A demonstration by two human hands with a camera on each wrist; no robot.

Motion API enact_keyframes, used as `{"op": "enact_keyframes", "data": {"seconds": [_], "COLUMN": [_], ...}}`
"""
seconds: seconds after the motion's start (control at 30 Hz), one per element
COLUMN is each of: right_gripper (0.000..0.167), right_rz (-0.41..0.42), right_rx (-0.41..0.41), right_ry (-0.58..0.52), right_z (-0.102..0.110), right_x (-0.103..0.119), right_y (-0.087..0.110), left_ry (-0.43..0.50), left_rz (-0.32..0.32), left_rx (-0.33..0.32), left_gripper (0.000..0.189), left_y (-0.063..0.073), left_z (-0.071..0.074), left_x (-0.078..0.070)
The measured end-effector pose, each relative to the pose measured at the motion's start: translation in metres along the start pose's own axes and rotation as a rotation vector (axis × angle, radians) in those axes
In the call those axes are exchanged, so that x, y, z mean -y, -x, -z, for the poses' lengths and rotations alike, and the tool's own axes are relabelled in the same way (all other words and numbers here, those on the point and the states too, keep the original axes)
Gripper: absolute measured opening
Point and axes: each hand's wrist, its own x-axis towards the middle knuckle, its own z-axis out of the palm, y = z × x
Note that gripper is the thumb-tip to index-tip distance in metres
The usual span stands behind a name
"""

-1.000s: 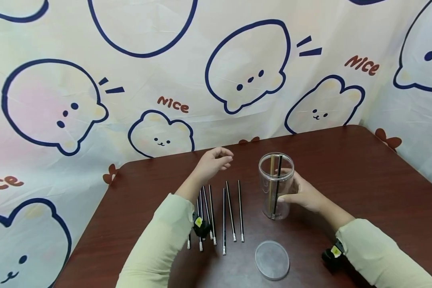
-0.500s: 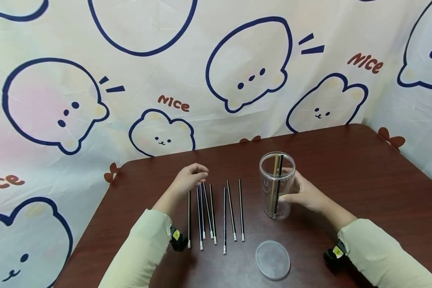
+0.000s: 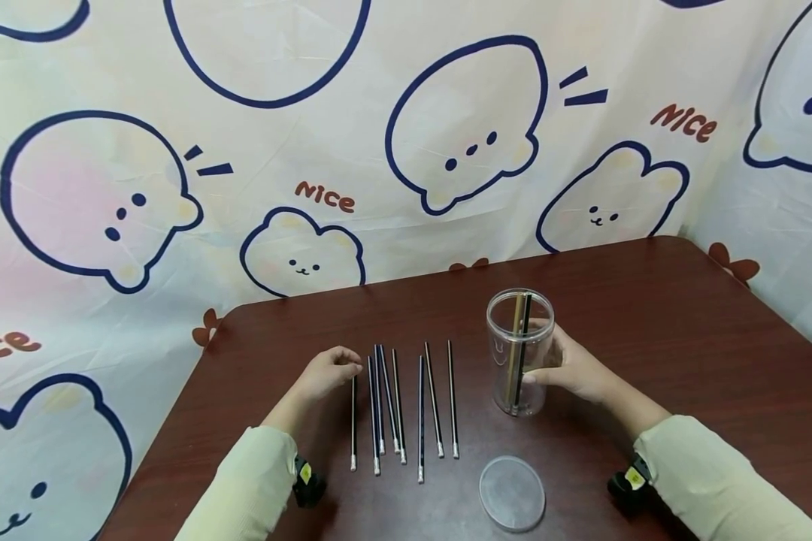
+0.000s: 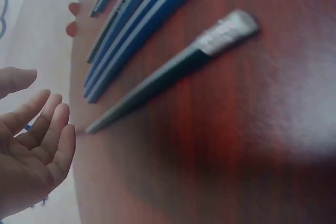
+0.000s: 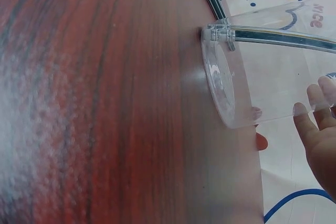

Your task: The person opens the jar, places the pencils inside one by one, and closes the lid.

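Note:
My left hand (image 3: 328, 370) is over the far end of the leftmost pencil (image 3: 354, 424), thumb and fingers apart and holding nothing. The left wrist view shows that dark green pencil (image 4: 157, 85) with its white eraser end toward me. Several more dark pencils (image 3: 398, 406) lie in a loose row to the right of it, eraser ends near me. With my right hand (image 3: 575, 363) I grip the side of a clear plastic jar (image 3: 503, 387), fingers behind it and thumb in front. Inside the upright jar stand a few pencils (image 3: 518, 346), leaning together.
A round translucent lid (image 3: 512, 494) lies flat in front of the jar. The dark brown table (image 3: 683, 323) runs back to a cartoon-printed cloth (image 3: 460, 225) behind its far edge.
My left hand has moved left and toward me, from between the jar and the row to the leftmost pencil's far end. My right hand stays on the jar.

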Motion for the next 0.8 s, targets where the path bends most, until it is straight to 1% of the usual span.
{"op": "enact_keyframes", "data": {"seconds": [0.07,0.23,0.4,0.53,0.67,0.8], "right_gripper": [0.071,0.070,0.070,0.071,0.070,0.070], "right_rz": [0.006,0.015,0.019,0.016,0.019,0.022], "right_rx": [0.001,0.002,0.003,-0.001,0.000,0.004], "right_ry": [-0.004,-0.004,-0.005,0.005,0.010,0.012], "right_z": [0.000,-0.001,-0.001,0.000,0.000,0.000], "right_x": [0.000,-0.001,-0.001,-0.001,-0.002,-0.002], "right_y": [0.000,0.000,-0.001,-0.002,-0.001,0.000], "left_ry": [-0.003,-0.006,0.014,0.021,0.001,-0.069], "left_rz": [0.013,0.076,0.134,0.146,0.168,0.192], "left_rx": [0.003,0.002,-0.014,-0.024,-0.063,-0.117], "left_gripper": [0.023,0.023,0.024,0.025,0.026,0.024], "left_y": [0.001,0.002,0.004,0.005,0.004,0.003], "left_z": [-0.001,-0.004,-0.007,-0.010,-0.014,-0.017], "left_x": [0.006,0.014,0.015,0.016,0.018,0.018]}}
